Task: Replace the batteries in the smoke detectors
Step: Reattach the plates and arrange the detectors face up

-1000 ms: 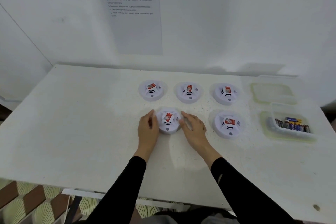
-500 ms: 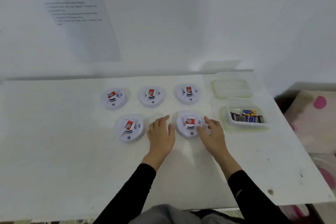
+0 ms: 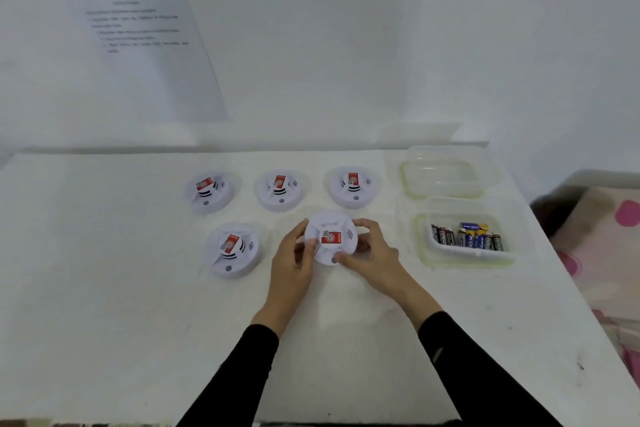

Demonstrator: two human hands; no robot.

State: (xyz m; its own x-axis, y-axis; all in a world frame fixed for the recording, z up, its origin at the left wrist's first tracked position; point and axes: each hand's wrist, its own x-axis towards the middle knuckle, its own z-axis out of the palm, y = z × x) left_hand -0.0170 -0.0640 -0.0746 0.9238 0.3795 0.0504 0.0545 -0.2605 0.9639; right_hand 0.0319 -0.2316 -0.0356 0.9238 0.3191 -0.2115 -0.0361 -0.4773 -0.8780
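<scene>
a: where do your hands sit?
b: your left hand (image 3: pixel 294 263) and right hand (image 3: pixel 370 260), in black sleeves, curl round the rim of a round white plastic smoke detector (image 3: pixel 330 237) over the white table (image 3: pixel 138 322), just right of a second front-row detector (image 3: pixel 233 250).
a: any writing?
b: its red label is too blurred to read. so is the lettering on the batteries (image 3: pixel 467 239) in the clear plastic tub (image 3: pixel 464 255). three more detectors (image 3: pixel 280 189) lie behind; the wall sheet (image 3: pixel 138 45) is illegible.

Fingers (image 3: pixel 367 225) cover parts of the detector (image 3: pixel 329 224); wall sheet (image 3: pixel 145 55) print is blurred.
</scene>
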